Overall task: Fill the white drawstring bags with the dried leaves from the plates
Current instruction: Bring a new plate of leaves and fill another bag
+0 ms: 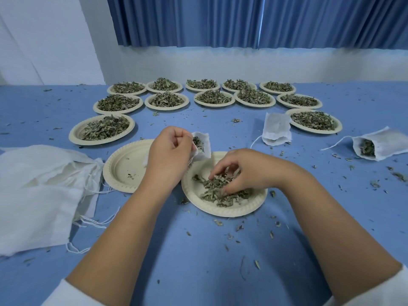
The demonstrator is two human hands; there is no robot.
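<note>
My left hand (170, 155) grips a small white drawstring bag (203, 146) by its open mouth, above the near plates; dried leaves show inside it. My right hand (240, 171) reaches down into the near plate (225, 210), its curled fingers gathering a clump of dried leaves (218, 191). Left of that plate lies a nearly empty plate (123, 164). Two more small bags lie on the blue table: one (277, 129) behind the near plate, one (379, 146) at the far right with leaves showing in its mouth.
Several plates heaped with dried leaves (212, 97) stand in rows across the back, with one at the left (101, 129) and one at the right (313, 121). A pile of white cloth bags (42, 191) lies at the left. Leaf crumbs are scattered over the table.
</note>
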